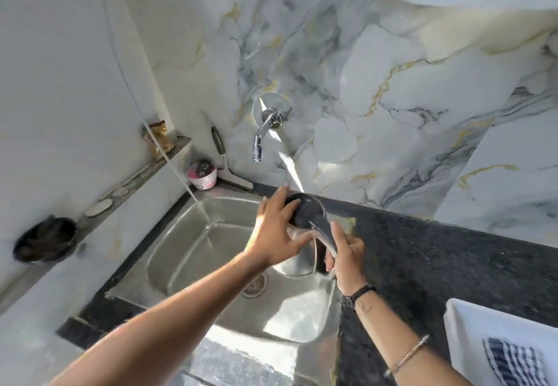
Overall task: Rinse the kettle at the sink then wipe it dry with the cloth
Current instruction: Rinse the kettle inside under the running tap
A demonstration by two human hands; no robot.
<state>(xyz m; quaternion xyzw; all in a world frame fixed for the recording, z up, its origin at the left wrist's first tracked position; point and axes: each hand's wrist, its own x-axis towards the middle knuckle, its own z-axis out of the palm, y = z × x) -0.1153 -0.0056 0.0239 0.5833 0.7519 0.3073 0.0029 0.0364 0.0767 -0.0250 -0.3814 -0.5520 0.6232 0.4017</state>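
We hold the kettle over the sink.

The kettle (305,234), steel-bodied with a dark lid and handle, sits between our hands above the sink (181,252). Our left hand (277,228) spreads its fingers over the lid; our right hand (345,252) is wrapped round the handle. A checked cloth (513,361) lies right of our right arm.
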